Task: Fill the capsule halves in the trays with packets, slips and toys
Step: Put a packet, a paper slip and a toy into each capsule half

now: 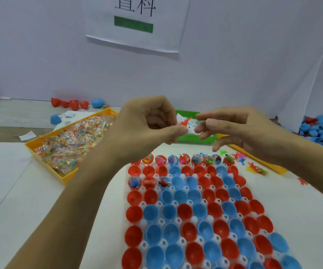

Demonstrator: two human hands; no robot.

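A small red toy [185,122] is pinched at the centre of the frame, between the thumb and curled fingers of the left hand [149,123], together with what looks like a white slip [180,118]; its long axis is tilted, one tip pointed toward the upper right, though the blur hides its exact shape. The left forearm is stretched up from the lower left corner, wrist bent, knuckles turned toward the wall. The right hand [232,127] is held just beside it, entering from the right edge, fingers loosely spread and extended leftward toward the toy; nothing is seen gripped in it, and whether its fingertips touch the toy cannot be told.

Below the hands, a white tray [143,245] of red and blue capsule halves [171,212] is laid on the worktop [40,200], running from centre to the lower right. The far row and three halves at the left of the third row are seen filled; the rest are shown open. A yellow bin of packets [69,144] is set at the left, a green bin [188,138] behind the hands, and loose toys [255,168] are scattered at the right of the tray
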